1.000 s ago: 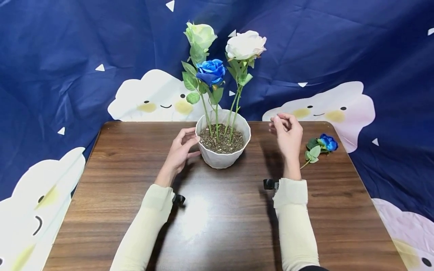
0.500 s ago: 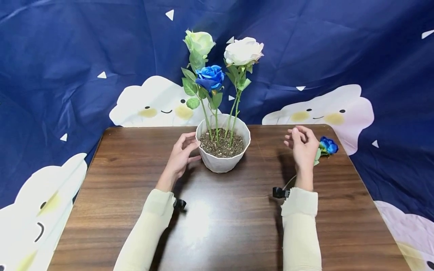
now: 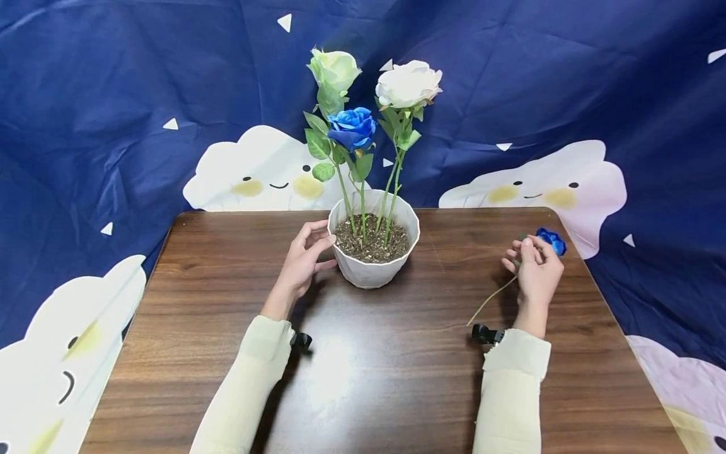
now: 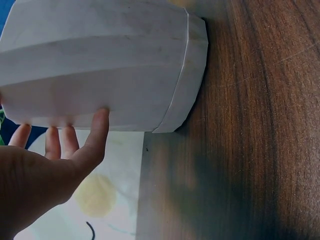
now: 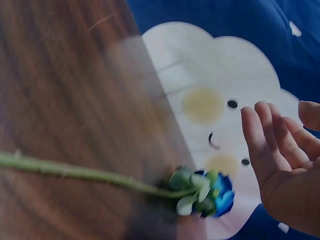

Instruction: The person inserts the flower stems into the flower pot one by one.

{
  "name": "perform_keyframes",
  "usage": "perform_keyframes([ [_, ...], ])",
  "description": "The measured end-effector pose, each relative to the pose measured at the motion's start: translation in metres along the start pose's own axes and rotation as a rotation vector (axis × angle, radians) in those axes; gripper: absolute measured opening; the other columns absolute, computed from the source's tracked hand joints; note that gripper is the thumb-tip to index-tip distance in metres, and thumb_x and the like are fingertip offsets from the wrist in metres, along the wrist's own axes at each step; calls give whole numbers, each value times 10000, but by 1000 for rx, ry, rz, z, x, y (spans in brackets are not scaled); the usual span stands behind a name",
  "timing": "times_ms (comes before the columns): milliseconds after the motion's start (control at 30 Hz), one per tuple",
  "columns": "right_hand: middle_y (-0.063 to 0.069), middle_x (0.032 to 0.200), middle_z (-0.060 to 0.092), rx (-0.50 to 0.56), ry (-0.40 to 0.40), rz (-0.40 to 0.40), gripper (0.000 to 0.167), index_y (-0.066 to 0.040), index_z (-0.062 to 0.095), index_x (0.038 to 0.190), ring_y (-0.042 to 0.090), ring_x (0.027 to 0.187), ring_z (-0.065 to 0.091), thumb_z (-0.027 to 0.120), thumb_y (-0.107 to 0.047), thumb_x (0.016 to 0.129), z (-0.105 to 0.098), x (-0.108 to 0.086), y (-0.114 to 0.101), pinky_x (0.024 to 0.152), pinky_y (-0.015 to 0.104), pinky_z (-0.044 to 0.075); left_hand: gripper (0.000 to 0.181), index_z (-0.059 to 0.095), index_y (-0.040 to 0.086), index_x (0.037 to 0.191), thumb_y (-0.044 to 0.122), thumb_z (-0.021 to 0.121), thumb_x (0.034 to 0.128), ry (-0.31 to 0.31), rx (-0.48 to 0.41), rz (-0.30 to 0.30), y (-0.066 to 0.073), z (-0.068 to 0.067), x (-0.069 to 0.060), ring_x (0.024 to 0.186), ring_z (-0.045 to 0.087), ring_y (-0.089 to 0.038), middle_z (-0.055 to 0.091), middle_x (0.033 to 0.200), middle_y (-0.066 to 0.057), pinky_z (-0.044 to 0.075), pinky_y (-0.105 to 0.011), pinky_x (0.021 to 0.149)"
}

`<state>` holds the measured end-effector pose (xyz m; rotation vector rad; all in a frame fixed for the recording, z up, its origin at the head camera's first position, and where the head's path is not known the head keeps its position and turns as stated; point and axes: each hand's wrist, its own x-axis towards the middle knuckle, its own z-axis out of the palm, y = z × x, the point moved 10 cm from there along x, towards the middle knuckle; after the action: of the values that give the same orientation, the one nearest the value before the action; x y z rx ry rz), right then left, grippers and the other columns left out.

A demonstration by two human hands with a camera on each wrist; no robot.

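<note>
A white faceted flowerpot (image 3: 371,274) filled with soil (image 3: 368,243) stands near the table's back edge. Fingertips of my left hand (image 3: 303,258) touch its left side; in the left wrist view the fingers rest lightly against the pot wall (image 4: 100,55). From the soil rise a blue rose (image 3: 353,128), a pale green rose (image 3: 334,69) and a white rose (image 3: 409,84). At the right, my right hand (image 3: 537,268) hovers over a second blue rose (image 3: 553,241) lying on the table. In the right wrist view its fingers are apart from that rose's stem (image 5: 90,172).
The brown wooden table (image 3: 386,391) has its back edge just behind the pot. Behind it hangs a dark blue cloth (image 3: 170,57) with smiling clouds and small white triangles. A black wrist camera (image 3: 302,342) sticks out from the left sleeve.
My right hand has moved right and nearer, from beside the pot to above the lying blue rose. The left hand stays at the pot. The head view has tilted slightly.
</note>
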<state>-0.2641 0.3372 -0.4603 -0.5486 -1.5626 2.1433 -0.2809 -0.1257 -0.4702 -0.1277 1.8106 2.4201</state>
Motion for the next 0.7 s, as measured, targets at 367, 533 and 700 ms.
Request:
perform_keyframes([
  [367,-5,764,697,-56,129,240,202,-27,572,1176,120,634,693,623,-46,982,-49,-5,42,536,267,618,450,499,69,1410,102,630,981,-8,19,-7,-1,1,-2,1136,549,-232,522,1261,-119,563,-581,933],
  [533,-22,836,693,-120,130,369,342,-41,540,1303,115,696,697,647,-86,981,-56,-7,62,587,274,630,462,493,63,1417,96,632,978,-11,11,1,1,1,-2,1140,548,-241,512,1289,-146,564,-585,930],
  [700,-6,847,660,-129,163,396,186,-60,577,1080,111,661,684,700,-53,941,-59,-7,69,566,290,630,466,494,65,1421,94,635,978,-7,9,0,2,1,0,1142,549,-246,507,1289,-147,567,-579,928],
])
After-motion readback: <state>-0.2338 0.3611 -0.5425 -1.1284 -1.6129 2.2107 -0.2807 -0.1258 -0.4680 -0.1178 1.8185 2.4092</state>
